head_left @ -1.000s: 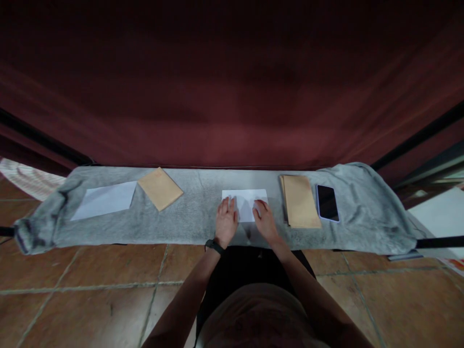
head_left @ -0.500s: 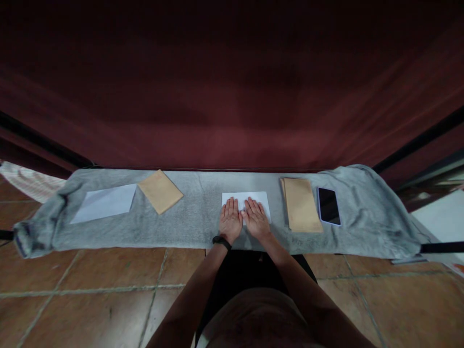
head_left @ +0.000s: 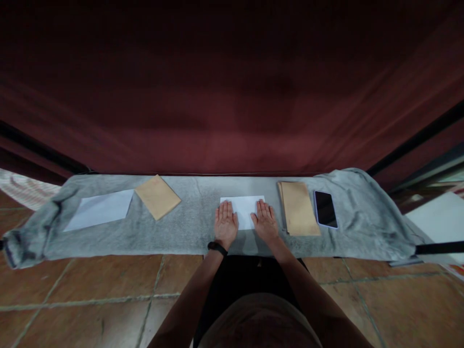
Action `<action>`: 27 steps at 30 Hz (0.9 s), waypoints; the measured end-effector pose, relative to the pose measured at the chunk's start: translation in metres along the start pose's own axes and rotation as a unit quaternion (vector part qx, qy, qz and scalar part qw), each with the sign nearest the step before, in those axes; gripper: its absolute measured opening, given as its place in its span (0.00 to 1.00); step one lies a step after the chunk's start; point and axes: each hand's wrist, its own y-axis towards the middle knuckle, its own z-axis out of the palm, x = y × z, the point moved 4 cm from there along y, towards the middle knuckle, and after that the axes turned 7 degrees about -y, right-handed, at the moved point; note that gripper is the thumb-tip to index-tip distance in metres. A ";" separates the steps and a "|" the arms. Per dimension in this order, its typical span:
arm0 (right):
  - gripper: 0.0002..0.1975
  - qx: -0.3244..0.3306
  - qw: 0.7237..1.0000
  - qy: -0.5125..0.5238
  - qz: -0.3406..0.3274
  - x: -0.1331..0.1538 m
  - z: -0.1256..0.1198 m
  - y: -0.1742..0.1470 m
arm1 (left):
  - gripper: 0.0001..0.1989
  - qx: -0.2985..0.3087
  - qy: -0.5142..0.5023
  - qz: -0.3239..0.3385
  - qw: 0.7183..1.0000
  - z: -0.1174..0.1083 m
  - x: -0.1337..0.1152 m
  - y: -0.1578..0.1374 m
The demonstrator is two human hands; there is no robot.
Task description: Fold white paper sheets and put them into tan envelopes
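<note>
A white sheet of paper [head_left: 245,212], possibly folded, lies flat on the grey cloth in front of me. My left hand [head_left: 225,224] rests palm down over its left edge, fingers stretched out and pointing away from me. Over the right edge lies my right hand [head_left: 266,220], also flat with its fingers extended. The middle of the paper shows between the two hands. Neither hand grips anything. A dark band [head_left: 217,248] circles my left wrist.
Brown envelopes [head_left: 300,209] lie stacked to the right, beside a phone [head_left: 326,209] with a dark screen. On the left are another brown envelope [head_left: 158,197] and a larger white sheet [head_left: 101,210]. The grey cloth [head_left: 195,232] covers a narrow bench before a dark red curtain [head_left: 232,145].
Both hands have slid apart across the paper, from close together at its middle to its left and right edges. The camera view has shifted slightly.
</note>
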 end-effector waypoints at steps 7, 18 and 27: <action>0.29 0.018 1.000 -0.011 0.001 -0.001 0.001 0.000 | 0.28 0.070 -0.019 0.076 0.995 0.022 -0.032 0.020; 0.27 0.116 0.993 -0.023 0.012 0.045 0.018 0.035 | 0.30 0.099 0.054 0.080 0.990 0.019 -0.017 0.021; 0.27 0.103 0.992 -0.065 -0.029 0.027 0.027 0.041 | 0.28 0.073 0.054 0.049 0.995 0.014 -0.010 0.026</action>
